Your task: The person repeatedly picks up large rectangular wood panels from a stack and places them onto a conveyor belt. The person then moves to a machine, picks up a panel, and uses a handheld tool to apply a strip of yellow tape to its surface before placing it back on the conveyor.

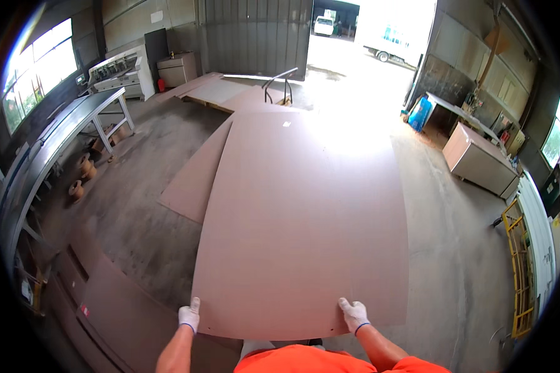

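Note:
A large flat brownish-pink sheet stretches away from my body, its near edge at my waist. My left hand, in a white glove with a blue cuff, grips the near left corner, thumb on top. Along the same edge, further right, my right hand holds the sheet in a matching glove, thumb also on top. The fingers of both hands are mostly hidden beneath it. Small dark marks or holes show near the edge between my hands. Another similar sheet lies partly under the left side of the held one.
More brown panels lie at lower left. A long metal-topped table runs along the left. A black-handled cart stands beyond the sheet, near a bright doorway. At right are a cabinet and a yellow metal frame.

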A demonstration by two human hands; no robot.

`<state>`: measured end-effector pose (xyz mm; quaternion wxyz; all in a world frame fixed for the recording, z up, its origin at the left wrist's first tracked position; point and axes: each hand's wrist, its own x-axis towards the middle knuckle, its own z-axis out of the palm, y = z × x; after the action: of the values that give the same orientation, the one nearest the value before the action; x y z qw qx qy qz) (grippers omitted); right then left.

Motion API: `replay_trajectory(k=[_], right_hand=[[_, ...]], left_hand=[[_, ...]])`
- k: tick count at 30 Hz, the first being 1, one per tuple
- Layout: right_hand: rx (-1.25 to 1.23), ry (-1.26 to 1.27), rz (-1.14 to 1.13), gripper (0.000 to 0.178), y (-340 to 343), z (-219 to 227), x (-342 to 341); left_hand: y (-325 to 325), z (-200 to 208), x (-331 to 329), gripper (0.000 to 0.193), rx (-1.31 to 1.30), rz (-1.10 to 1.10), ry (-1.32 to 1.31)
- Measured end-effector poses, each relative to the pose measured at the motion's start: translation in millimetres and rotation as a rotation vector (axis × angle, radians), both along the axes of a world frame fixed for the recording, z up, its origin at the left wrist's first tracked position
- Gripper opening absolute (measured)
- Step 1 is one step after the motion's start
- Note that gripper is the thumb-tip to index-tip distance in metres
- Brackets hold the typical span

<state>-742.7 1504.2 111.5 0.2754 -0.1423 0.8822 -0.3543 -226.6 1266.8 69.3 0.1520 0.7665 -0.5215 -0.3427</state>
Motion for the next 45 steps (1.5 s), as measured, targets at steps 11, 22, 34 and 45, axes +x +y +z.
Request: replay_trajectory(k=[11, 22, 34, 45], right_hand=[[-0.003, -0.209, 0.183, 0.072, -260, 4, 130], [0.082, 0.289, 0.426, 0.060, -183, 43, -10], [0.170, 0.220, 0.021, 0.089, 31, -59, -306], [0.137, -0.505, 0.102, 0.081, 96, -93, -461]], left_hand=[[-344, -3, 113, 0.083, -0.098, -0.148, -0.279], [-267, 5, -54, 0.090, -0.028, -0.240, -0.609], [83, 14, -327, 0.064, -0.475, -0.066, -0.181], [206, 25, -393, 0.059, -0.322, 0.169, -0.048]])
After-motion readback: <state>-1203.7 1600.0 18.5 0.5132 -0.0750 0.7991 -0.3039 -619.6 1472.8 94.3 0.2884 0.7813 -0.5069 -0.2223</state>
